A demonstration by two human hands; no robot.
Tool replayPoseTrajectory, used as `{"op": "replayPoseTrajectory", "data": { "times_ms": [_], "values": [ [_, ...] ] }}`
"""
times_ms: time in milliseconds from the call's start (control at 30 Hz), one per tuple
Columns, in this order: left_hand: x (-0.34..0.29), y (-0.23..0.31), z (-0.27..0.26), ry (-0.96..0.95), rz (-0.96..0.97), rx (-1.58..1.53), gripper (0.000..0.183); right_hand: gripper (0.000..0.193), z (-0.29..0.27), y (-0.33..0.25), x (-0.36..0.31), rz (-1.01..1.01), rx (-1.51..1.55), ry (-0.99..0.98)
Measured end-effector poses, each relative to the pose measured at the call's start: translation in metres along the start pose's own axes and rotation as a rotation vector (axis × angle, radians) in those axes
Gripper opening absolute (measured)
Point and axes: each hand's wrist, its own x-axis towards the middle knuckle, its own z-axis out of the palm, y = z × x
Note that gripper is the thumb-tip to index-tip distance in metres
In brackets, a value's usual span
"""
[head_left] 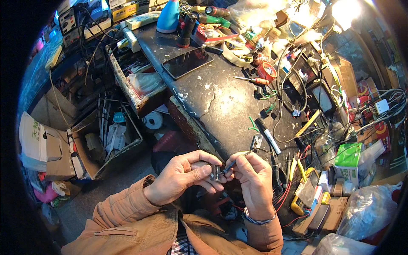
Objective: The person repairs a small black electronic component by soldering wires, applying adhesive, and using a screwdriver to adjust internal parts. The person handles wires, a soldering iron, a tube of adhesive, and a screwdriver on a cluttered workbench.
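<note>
1. Cardboard box (121,158), open, filled.
2. Left hand (182,175): thumb and fingers clamped on small metallic piece (216,173), held before the torso, near the dark bench (225,108).
3. Dark lead (230,165): tip beside the piece; contact unclear.
4. Right hand (255,178): fingertips pinched on lead.
5. Marker (268,137), black-and-white, lying on bench.
6. Green-and-white carton (348,158).

At lower centre, the left hand (182,175) partly hides a metal part (216,172) too small to identify, the right hand (253,180) a dark lead (230,165). The upper edge crops a blue bottle (168,18).
</note>
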Motion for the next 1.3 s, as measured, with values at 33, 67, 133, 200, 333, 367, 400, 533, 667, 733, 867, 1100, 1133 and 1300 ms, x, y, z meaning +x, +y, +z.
{"op": "replayPoseTrajectory", "data": {
  "times_ms": [33, 67, 133, 200, 333, 367, 400, 533, 667, 733, 867, 1100, 1133, 1300],
  "values": [
    [0.001, 0.0, 0.0, 0.01, -0.018, -0.006, 0.034, 0.018, 0.0, 0.0, 0.0, 0.001, -0.003, 0.004],
    [0.001, 0.0, -0.001, -0.005, -0.002, 0.005, 0.035, 0.018, 0.0, 0.0, 0.0, 0.003, 0.01, 0.004],
    [0.002, -0.001, -0.001, 0.003, -0.019, 0.01, 0.035, 0.018, -0.001, 0.0, 0.001, -0.002, -0.007, 0.012],
    [0.002, -0.002, -0.002, -0.006, -0.012, 0.006, 0.033, 0.018, -0.003, 0.001, 0.001, -0.007, -0.021, 0.002],
    [0.003, -0.006, -0.005, 0.006, 0.066, 0.12, 0.031, 0.02, -0.006, 0.003, 0.003, -0.014, -0.07, -0.025],
    [0.003, -0.005, -0.006, 0.01, 0.079, 0.129, 0.03, 0.021, -0.006, 0.003, 0.003, -0.013, -0.07, -0.023],
    [0.002, -0.005, -0.007, 0.014, 0.09, 0.136, 0.03, 0.022, -0.006, 0.003, 0.003, -0.004, -0.061, -0.02],
    [-0.001, -0.006, -0.003, 0.075, 0.15, 0.122, 0.028, 0.026, 0.0, 0.002, -0.003, -0.007, -0.127, -0.023],
    [-0.003, -0.004, -0.001, 0.11, 0.19, 0.232, 0.027, 0.025, 0.005, -0.004, -0.017, -0.036, -0.303, -0.044],
    [-0.002, -0.005, 0.0, 0.129, 0.252, 0.319, 0.028, 0.025, 0.007, -0.006, -0.021, -0.04, -0.358, -0.042],
    [-0.003, -0.006, 0.002, 0.127, 0.288, 0.35, 0.027, 0.02, 0.009, -0.006, -0.018, -0.018, -0.362, -0.04],
    [-0.003, -0.002, -0.002, 0.101, 0.232, 0.27, 0.028, 0.022, 0.01, -0.003, -0.016, -0.051, -0.319, -0.04],
    [-0.002, -0.002, -0.003, 0.08, 0.224, 0.23, 0.028, 0.023, 0.011, -0.001, -0.017, -0.074, -0.315, -0.031],
    [0.004, -0.005, -0.006, 0.108, 0.273, 0.243, 0.029, 0.029, 0.016, 0.008, -0.015, -0.345, -0.562, 0.014]
  ]
}}
